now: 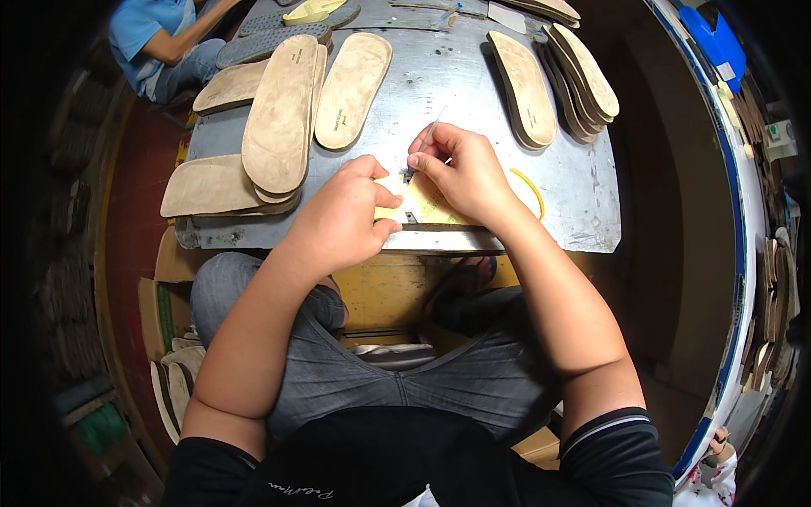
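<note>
Two hands worked on one pale yellow flat insole piece (427, 205) at the near edge of a grey metal worktable (473, 93).

The yellow piece is pinned flat under the closed fingers of the left hand (342, 215), while a thin pale brush-like tool (427, 139) is pinched narrowly between thumb and fingers of the right hand (460, 173), its tip set on the piece's upper edge. The single piece is judged to be in mid-treatment. Tan cork-coloured footbed soles are stacked at the left (279, 114) and fanned at the right (566, 76) of the table; which stack is finished cannot be told. A thin yellow curved strip (532, 188) lies just beside the right wrist. A second person in a blue shirt (148, 34) is seated at the far left.
</note>
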Tool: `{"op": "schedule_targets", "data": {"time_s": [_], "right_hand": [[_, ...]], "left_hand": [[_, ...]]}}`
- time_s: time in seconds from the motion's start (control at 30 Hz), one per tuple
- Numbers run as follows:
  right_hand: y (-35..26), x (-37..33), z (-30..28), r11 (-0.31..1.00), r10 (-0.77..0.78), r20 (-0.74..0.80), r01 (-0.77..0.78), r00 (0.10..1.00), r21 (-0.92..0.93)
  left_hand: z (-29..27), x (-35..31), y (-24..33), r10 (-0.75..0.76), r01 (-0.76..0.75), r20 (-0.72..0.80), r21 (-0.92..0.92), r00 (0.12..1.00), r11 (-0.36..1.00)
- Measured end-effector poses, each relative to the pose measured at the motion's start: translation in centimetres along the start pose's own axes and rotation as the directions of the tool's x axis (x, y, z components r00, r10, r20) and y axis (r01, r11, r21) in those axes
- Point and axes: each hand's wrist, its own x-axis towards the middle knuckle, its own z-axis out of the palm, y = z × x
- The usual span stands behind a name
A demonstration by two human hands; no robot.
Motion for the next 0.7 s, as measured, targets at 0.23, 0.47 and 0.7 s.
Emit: {"op": "schedule_targets", "data": {"time_s": [0.23,0.47,0.7], "right_hand": [[0.22,0.19,0.38,0.999,-0.046,-0.028,0.046,0.999,-0.008],[-0.02,0.05,-0.02,0.999,-0.038,0.02,0.038,0.999,0.022],[0.58,0.2,0.56,0.999,-0.051,-0.057,0.051,0.997,-0.001]], "left_hand": [[-0.07,0.2,0.12,0.001,-0.001,0.007,-0.012,1.0,1.0],[-0.02,-0.03,-0.24,0.025,-0.025,-0.012,0.009,1.0,1.0],[-0.11,0.25,0.04,0.013,-0.013,0.009,-0.012,1.0,1.0]]}}
